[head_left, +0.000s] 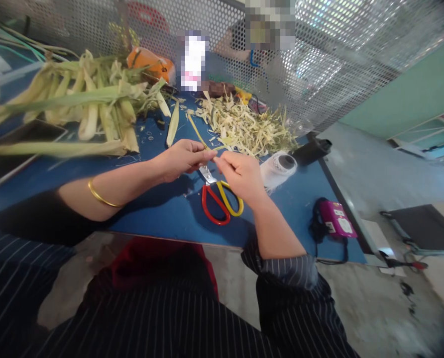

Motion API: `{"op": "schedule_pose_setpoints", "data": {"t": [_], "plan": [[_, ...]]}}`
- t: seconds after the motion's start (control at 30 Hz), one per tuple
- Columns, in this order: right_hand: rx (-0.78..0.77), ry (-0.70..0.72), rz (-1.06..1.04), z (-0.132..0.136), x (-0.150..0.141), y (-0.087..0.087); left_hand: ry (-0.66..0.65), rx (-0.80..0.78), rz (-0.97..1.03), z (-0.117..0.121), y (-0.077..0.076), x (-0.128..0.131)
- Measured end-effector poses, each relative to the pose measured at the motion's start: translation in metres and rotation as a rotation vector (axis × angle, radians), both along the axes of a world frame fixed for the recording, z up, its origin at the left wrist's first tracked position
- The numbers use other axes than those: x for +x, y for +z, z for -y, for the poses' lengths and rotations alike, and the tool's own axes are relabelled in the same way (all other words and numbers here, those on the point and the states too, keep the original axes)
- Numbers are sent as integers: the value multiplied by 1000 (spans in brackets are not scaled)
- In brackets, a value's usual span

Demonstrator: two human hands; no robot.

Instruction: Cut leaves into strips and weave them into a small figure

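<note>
My left hand (186, 158) and my right hand (240, 174) meet above the blue table, thumbs and fingertips pinched close together. Between them runs a thin yellowish strip of plant husk (196, 130), its long end sticking up past my left fingers and a shorter end near my right. Both hands appear closed on this strip; the exact grip is hidden by the fingers. Just beneath lies a pair of scissors (222, 201) with one red and one yellow handle, its blades partly covered by my hands. A white thread spool (279, 169) stands beside my right wrist.
Pale green husk-covered stalks (91, 107) pile up at left, next to an orange packet (151, 64). Cut husk shreds (244, 124) heap at the back before a perforated metal screen (222, 30). A black cylinder (313, 151) and purple box with cable (337, 219) lie at right.
</note>
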State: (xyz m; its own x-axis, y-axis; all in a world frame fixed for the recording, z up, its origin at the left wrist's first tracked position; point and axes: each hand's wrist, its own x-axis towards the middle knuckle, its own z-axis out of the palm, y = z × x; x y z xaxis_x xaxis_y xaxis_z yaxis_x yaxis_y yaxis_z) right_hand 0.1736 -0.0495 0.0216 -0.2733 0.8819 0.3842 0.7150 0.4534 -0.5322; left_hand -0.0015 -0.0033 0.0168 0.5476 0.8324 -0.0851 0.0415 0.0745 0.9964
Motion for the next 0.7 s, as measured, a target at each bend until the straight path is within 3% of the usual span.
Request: {"op": "schedule_pose_setpoints", "data": {"t": [0.23, 0.43, 0.7], "plan": [[-23, 60, -278, 12, -9, 3, -62, -142, 70, 3, 9, 1], [29, 92, -174, 12, -11, 2, -4, -177, 62, -2, 4, 0], [-81, -49, -139, -9, 11, -1, -54, -178, 199, -12, 5, -9]]}}
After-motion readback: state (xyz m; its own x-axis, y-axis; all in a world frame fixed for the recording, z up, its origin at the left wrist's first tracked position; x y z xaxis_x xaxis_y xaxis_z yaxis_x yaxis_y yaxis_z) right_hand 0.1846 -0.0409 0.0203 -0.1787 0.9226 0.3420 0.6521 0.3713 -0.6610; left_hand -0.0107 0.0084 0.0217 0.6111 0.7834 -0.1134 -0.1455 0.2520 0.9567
